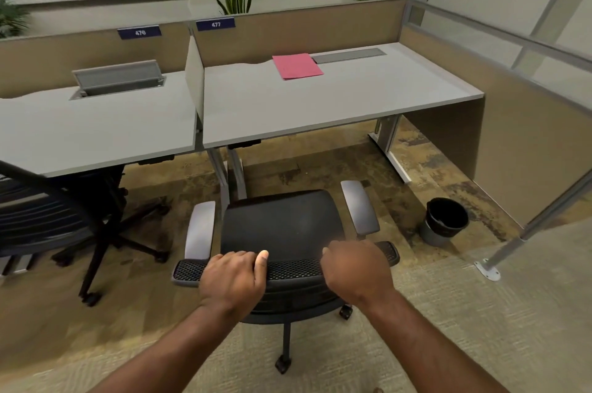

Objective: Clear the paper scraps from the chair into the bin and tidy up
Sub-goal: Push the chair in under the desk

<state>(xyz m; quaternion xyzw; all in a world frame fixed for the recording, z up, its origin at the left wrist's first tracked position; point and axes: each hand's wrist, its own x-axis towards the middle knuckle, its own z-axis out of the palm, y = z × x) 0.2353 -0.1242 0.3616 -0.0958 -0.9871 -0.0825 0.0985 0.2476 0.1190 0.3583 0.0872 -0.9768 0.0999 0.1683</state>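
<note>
A black mesh office chair with grey armrests stands in front of the right desk, its seat facing the desk. No paper scraps show on its seat. My left hand grips the top edge of the chair's backrest, left of centre. On the same edge, right of centre, my right hand is closed around the backrest. A small black bin with a dark liner stands on the carpet to the right of the chair, near the partition.
The right desk carries a pink folder. A second dark chair stands at the left desk. Beige partitions and a glass screen close the right side. Plants stand behind the desks.
</note>
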